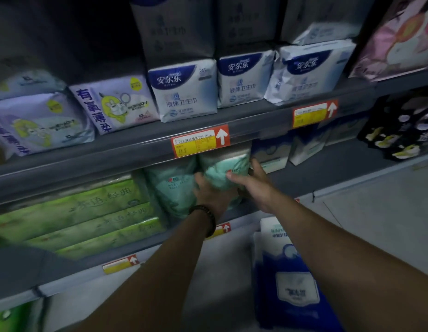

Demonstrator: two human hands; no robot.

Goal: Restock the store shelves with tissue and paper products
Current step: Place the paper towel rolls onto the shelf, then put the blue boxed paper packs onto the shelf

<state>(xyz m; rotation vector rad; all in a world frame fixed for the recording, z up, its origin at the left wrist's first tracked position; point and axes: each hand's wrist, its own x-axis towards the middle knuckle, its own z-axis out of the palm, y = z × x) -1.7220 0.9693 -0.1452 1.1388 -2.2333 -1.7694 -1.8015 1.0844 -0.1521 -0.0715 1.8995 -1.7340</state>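
Dim store shelving fills the view, its grey shelf rail [136, 149] carrying a red and yellow price tag [200, 140]. Just below that tag, on the lower shelf, both hands hold a pale green pack [220, 172]. The left hand [209, 192], with a dark bead bracelet [205, 218] at the wrist, is spread against the pack's left side; the right hand [252, 185] is curled around its right side, thumb on the front. Left of the tag and lower lie stacked green tissue bundles [88, 216]. Above the tag stand white and blue packs [184, 92]. Below the tag, lower right, is a blue and white bag [292, 283].
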